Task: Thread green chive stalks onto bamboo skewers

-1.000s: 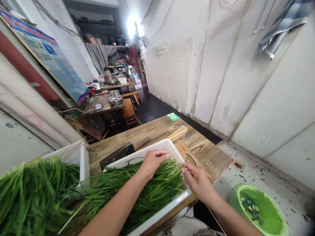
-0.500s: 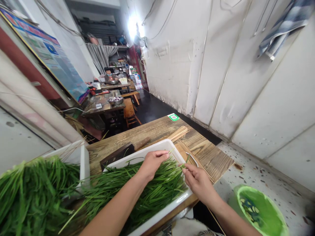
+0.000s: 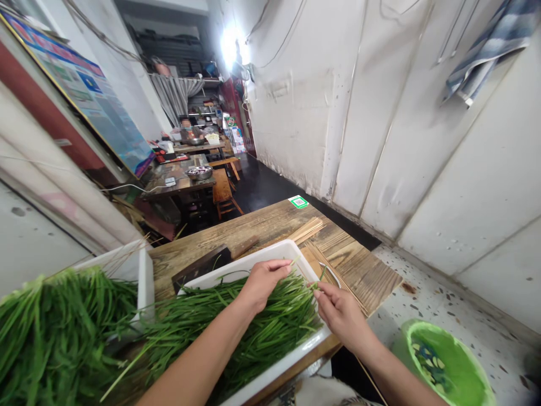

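Long green garlic chives (image 3: 262, 332) fill a white plastic tray (image 3: 276, 376) in front of me, their pale stem ends toward the right. My left hand (image 3: 262, 281) is above the tray, thumb and fingers pinched on a thin pale chive stalk (image 3: 296, 260). At the tray's right edge, my right hand (image 3: 340, 309) pinches a few green chives (image 3: 313, 285) between thumb and forefinger. Whether a thin skewer is also in those fingers is too fine to make out. Several bamboo skewers (image 3: 308, 230) lie on the wooden table beyond the tray.
A cleaver (image 3: 202, 267) lies behind the tray. At left, a second white tray (image 3: 146, 285) holds more chives. A green bucket (image 3: 459, 361) stands on the floor at right. Further back are tables, a bench, a metal bowl (image 3: 199, 173) and a seated person (image 3: 188, 132).
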Action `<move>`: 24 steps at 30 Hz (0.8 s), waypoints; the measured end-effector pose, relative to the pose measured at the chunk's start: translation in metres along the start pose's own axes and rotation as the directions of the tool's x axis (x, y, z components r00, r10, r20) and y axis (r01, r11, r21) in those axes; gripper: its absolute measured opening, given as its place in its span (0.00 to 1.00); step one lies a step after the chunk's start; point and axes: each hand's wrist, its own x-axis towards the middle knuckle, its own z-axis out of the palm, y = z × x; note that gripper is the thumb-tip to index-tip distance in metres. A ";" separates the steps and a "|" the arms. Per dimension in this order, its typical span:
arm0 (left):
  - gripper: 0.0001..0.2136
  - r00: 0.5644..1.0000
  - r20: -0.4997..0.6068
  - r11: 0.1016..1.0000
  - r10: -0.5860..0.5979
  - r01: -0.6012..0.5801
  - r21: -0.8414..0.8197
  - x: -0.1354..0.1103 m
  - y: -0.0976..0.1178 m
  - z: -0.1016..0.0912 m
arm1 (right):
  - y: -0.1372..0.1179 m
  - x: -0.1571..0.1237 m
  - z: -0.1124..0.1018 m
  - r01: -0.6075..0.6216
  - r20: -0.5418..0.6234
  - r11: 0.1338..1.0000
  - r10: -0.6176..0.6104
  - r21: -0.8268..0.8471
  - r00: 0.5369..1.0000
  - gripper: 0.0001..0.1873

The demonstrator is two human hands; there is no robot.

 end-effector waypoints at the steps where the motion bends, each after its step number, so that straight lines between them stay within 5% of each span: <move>1: 0.16 1.000 0.002 1.000 0.004 -0.004 -0.002 0.000 -0.001 0.000 | 0.000 0.000 0.000 0.000 0.002 1.000 0.000 0.003 1.000 0.15; 19: 0.16 0.998 0.053 0.997 0.042 -0.046 0.068 -0.001 -0.006 0.001 | -0.002 0.002 0.001 -0.004 0.019 0.998 0.003 0.067 1.000 0.14; 22: 0.14 0.979 0.194 0.979 0.067 -0.102 0.177 -0.010 -0.001 0.003 | -0.005 0.002 0.001 -0.011 -0.007 0.997 0.012 0.083 1.000 0.15; 24: 0.13 0.928 0.365 0.954 0.075 -0.173 0.244 -0.014 0.006 0.001 | -0.006 0.002 0.002 -0.023 -0.031 0.995 0.026 0.094 0.999 0.16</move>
